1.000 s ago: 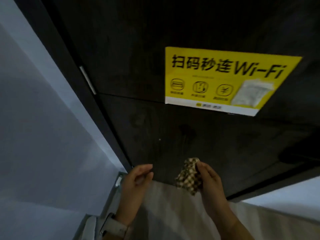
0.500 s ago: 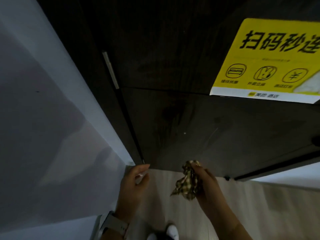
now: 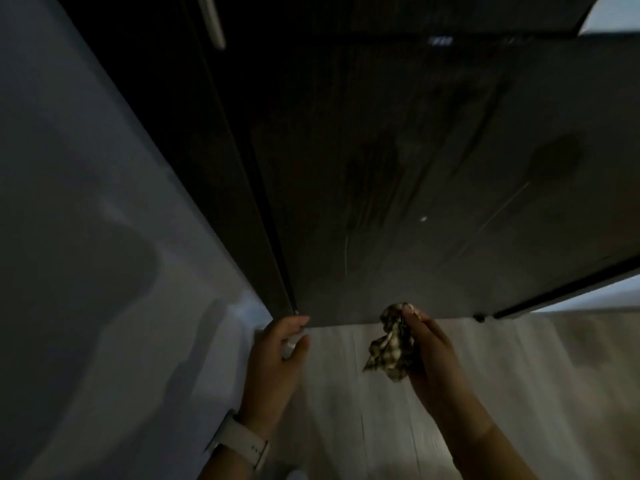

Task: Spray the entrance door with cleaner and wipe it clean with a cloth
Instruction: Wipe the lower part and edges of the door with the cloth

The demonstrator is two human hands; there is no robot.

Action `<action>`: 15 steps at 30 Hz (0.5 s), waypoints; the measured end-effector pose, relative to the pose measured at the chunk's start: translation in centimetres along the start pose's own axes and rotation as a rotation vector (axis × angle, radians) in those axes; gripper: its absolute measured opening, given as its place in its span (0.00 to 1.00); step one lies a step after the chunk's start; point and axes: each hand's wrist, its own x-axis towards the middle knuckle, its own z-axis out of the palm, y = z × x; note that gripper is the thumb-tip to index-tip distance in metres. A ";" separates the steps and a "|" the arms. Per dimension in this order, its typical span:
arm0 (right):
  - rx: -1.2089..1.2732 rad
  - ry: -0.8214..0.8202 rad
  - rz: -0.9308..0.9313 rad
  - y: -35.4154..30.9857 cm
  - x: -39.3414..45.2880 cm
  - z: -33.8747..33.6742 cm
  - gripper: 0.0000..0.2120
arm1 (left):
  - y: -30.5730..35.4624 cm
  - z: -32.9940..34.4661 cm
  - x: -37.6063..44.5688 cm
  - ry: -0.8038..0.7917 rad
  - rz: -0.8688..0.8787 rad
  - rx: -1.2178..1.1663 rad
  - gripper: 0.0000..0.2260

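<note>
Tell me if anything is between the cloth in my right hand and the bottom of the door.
Nothing visible is. The right hand holds the checked cloth bunched up just in front of the lower edge of the dark door, with only open air between them.

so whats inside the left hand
Something small and pale shows between the curled fingers and thumb of the left hand, near the door's bottom corner. The fingers cover most of it, so what it is cannot be told.
</note>
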 end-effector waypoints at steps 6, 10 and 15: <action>0.211 -0.141 0.104 7.9 7.7 -0.6 0.18 | -8.6 3.0 5.3 0.055 0.259 0.115 0.13; 0.321 -0.176 -0.008 11.5 12.9 -0.9 0.16 | -11.4 4.9 9.1 0.109 0.484 0.164 0.13; 0.228 -0.199 -0.394 12.0 15.4 -0.4 0.12 | -10.7 4.8 11.3 0.285 0.779 0.223 0.12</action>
